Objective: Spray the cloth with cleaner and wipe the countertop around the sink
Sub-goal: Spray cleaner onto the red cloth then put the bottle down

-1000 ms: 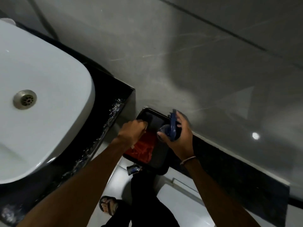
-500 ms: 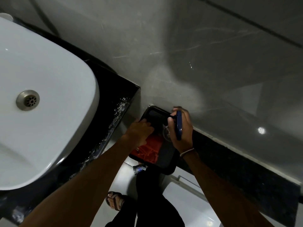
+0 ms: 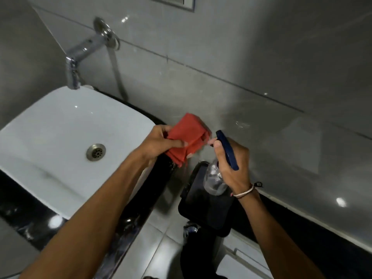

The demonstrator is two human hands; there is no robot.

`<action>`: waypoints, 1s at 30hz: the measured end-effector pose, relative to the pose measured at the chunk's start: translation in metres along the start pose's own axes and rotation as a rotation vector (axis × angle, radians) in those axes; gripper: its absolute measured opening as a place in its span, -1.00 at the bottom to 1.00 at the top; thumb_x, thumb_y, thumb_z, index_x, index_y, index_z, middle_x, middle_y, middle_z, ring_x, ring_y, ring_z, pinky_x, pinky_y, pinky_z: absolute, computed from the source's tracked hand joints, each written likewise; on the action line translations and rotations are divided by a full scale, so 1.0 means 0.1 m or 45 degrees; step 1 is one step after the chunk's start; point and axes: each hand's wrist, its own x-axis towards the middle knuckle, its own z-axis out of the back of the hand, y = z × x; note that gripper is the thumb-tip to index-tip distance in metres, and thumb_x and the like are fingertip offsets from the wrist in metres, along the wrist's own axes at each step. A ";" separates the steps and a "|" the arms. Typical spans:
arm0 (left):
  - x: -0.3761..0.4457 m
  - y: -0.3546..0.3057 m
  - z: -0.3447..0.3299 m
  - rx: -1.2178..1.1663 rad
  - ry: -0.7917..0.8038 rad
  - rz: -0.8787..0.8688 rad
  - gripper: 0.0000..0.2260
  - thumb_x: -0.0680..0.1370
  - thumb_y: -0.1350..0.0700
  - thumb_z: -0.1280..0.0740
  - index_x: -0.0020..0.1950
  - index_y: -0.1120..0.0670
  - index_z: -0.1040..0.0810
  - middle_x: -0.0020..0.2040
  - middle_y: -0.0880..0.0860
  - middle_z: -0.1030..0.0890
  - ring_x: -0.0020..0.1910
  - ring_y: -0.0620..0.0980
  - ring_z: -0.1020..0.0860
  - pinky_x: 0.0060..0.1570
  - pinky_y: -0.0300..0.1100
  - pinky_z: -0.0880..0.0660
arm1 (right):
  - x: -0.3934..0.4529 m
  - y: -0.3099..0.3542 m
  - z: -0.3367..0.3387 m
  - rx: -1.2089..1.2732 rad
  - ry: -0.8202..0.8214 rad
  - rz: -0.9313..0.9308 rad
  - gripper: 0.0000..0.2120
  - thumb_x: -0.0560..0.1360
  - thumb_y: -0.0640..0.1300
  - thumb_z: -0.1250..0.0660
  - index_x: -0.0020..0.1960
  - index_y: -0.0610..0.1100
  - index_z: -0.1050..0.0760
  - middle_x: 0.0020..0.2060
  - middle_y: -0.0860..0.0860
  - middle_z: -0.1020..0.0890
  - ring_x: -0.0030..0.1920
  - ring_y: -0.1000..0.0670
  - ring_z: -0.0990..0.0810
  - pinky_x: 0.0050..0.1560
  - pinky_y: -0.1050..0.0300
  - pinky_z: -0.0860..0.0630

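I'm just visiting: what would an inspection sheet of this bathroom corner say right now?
Surface: black countertop around white sink, glossy, seemingly wet.
Job's things: red cloth held up; spray bottle, blue head aimed at it.
Clutter: black bin on floor.
Hands: left hand grips cloth; right hand grips bottle.
Cables: nothing seen.
Surroundings: grey tiled wall, chrome tap over sink.

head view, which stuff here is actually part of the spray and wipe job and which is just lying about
Part of the job:
- red cloth, held in the left hand
- spray bottle, gripped in the right hand, nozzle toward the cloth
- black countertop around the white sink

Just there:
- black tray below the bottle
- wall tap
- sink drain
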 end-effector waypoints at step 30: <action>-0.08 0.06 0.06 -0.506 0.078 0.310 -0.64 0.57 0.10 -0.38 0.35 0.12 -0.47 0.14 0.19 -0.69 -0.06 0.10 -0.75 -0.20 -0.04 -0.69 | -0.43 -0.01 -0.10 -0.483 0.190 0.079 -0.67 0.65 0.15 -0.14 -0.09 -0.04 -0.50 -0.29 0.05 -0.54 -0.31 0.01 -0.52 -0.24 0.10 -0.51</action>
